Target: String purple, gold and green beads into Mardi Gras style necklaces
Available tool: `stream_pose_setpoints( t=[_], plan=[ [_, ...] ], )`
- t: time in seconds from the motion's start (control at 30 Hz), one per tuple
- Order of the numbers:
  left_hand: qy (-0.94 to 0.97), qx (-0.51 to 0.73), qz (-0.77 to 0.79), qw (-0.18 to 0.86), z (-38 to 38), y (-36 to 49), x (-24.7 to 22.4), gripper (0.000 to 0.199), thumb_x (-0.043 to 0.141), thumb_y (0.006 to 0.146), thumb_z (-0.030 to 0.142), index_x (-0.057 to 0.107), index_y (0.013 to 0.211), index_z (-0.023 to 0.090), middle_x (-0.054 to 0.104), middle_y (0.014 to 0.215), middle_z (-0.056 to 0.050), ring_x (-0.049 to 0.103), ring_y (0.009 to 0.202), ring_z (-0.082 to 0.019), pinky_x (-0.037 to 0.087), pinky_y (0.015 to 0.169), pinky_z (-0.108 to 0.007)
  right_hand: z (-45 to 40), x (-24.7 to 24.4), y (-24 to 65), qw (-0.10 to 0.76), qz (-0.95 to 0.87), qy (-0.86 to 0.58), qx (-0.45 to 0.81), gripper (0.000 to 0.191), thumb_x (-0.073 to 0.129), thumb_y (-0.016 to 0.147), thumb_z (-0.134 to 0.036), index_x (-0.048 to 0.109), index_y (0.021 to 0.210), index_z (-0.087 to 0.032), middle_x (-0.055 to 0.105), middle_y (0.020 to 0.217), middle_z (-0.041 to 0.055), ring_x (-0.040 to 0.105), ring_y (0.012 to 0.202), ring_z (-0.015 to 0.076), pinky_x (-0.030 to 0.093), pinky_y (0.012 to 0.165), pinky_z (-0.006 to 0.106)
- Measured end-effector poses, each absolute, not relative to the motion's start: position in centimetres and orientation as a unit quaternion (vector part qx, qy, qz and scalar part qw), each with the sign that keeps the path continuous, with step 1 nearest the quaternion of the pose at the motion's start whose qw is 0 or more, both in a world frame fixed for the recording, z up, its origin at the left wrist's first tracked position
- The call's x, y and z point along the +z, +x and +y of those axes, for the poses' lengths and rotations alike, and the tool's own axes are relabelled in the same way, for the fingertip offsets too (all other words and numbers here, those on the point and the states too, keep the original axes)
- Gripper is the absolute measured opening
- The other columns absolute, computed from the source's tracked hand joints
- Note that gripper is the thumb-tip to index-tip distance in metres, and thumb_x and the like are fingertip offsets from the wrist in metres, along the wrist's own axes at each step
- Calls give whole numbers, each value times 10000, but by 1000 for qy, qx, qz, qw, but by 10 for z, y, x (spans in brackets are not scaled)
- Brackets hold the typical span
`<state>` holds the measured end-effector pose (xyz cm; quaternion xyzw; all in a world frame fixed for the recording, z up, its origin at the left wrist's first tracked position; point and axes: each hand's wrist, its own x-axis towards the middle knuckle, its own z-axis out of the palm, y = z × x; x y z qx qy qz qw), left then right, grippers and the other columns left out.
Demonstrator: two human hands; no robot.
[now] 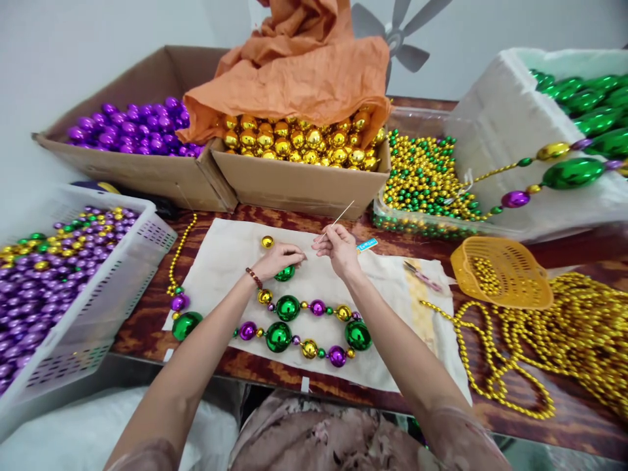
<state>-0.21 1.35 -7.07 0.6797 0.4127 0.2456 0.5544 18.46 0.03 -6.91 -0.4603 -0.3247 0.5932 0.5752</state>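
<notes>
Your right hand (pixel 338 250) pinches a thin needle (pixel 344 212) above the pale cloth (pixel 216 261) bearing the beaded strand (pixel 279 337), near your left hand (pixel 279 260), whose grip I cannot tell.

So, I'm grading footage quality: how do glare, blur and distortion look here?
Head view: bright highlights dot the large green beads and boxed gold balls; head view: wide-angle stretching shows in the white basket at the left edge; head view: the background fan looks slightly soft, while the needle-like rod in the right hand reads clearly.
</notes>
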Motion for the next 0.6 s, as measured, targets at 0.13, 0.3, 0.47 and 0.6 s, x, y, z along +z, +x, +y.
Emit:
stream_pose_setpoints(
  t=[0.13,0.3,0.47,0.6],
  plan=[
    [726,239,429,481,6,-3,-74,187,624,789,310,765,763,189,727,727,-34,633,669,-162,468,661,-249,-2,-62,191,603,-333,-433,581,440,738,756,-593,516,823,-219,683,620,-26,683,497,135,488,408,171],
    [773,221,439,402,-2,-4,-81,167,614,802,270,767,786,203,744,855,-65,662,770,-198,486,779,-296,-9,-54,195,591,-352,-435,581,461,732,747,-619,524,844,-220,688,643,-19,698,513,151,489,400,178],
    [775,258,455,355,-6,-3,-72,197,669,806,337,760,919,203,721,923,-81,652,867,-224,485,853,-342,-13,-57,190,551,-362,-461,594,499,719,714,-666,519,836,-225,679,643,-25,701,518,156,521,426,198],
    [726,370,451,363,-12,4,-52,265,665,838,347,742,1045,199,707,928,-79,648,866,-204,491,848,-332,-14,-53,178,535,-386,-455,598,487,706,715,-666,525,823,-226,652,611,-44,679,491,141,538,436,204]
  ],
)
